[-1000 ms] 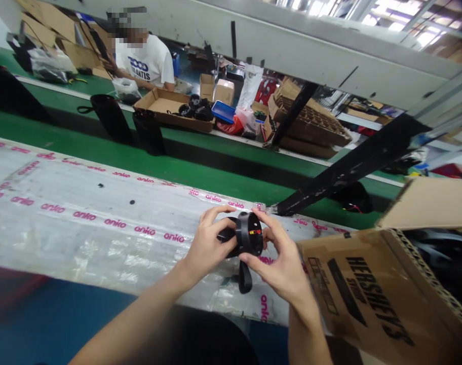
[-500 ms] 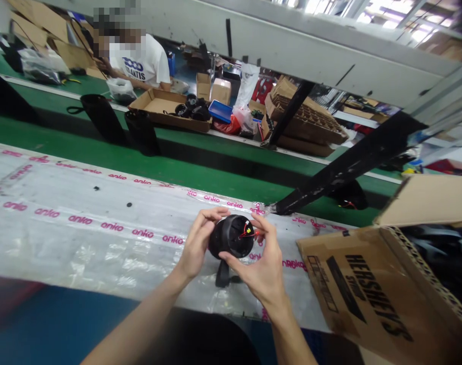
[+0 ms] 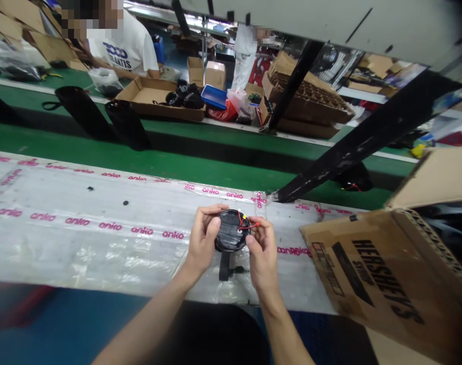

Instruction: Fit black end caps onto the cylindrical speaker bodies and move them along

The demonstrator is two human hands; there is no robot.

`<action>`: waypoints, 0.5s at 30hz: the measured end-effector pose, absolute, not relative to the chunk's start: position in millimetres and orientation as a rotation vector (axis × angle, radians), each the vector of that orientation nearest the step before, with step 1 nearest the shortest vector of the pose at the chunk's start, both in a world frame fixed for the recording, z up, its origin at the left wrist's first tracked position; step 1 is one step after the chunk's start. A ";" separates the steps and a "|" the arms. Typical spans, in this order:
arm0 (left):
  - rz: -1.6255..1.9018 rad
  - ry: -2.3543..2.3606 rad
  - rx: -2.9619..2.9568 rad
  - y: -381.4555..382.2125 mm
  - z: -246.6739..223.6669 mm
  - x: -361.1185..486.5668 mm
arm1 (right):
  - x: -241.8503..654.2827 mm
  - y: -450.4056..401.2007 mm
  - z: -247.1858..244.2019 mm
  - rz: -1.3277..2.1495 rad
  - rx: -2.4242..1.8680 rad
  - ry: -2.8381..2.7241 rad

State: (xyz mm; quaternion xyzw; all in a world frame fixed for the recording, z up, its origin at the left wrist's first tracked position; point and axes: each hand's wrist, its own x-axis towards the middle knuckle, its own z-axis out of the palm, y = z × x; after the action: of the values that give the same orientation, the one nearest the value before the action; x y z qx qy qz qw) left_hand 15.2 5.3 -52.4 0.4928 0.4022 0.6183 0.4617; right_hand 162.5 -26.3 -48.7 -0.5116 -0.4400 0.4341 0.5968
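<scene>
On the covered bench: round black housing (image 3: 228, 230) gripped between two hands

On the near bench, a clear plastic sheet (image 3: 82, 218) printed with pink "anko" lettering is spread. Behind it, at the far left, a co-worker (image 3: 120, 43) in a white T-shirt is seen, and an open carton (image 3: 155, 114) with black parts (image 3: 185, 95) inside is placed on the farther bench. Toward the middle of the near bench, the left hand (image 3: 202, 238) is closed around the edge of the housing, with its thumb pressed against it. The housing is held between both hands, just above the sheet, with its flat face turned up. Thin red wires (image 3: 249, 224) come out from this face and lie free, and no connection at their ends can be seen. A black strap (image 3: 224, 266) is hanging under the housing. As far as is shown, the body of the housing is in one piece, while the wire ends are left unattached. The right hand (image 3: 262, 253) is also closed on the edge, but whether a wire is pinched by it cannot be told. Further right, an open Hershey's cardboard carton (image 3: 383, 274) is standing.
</scene>
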 end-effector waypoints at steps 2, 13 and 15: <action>1.585 1.027 1.199 3.7 -50.4 16.9 | 157.2 -25.9 -56.6 1.039 -1.137 -0.941; 1.568 1.080 1.093 -24.8 -47.2 21.0 | 141.6 -36.7 -45.3 0.790 -1.213 -0.955; 1.626 1.104 1.114 -27.2 -49.9 25.0 | 141.1 -39.0 -43.1 0.651 -1.241 -1.080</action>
State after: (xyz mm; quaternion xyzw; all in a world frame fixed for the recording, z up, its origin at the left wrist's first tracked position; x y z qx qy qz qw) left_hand 25.0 -27.2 -49.9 0.4458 0.4420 0.6507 0.4271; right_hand 141.1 -39.0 -43.1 -0.5428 -0.4722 0.2846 0.6336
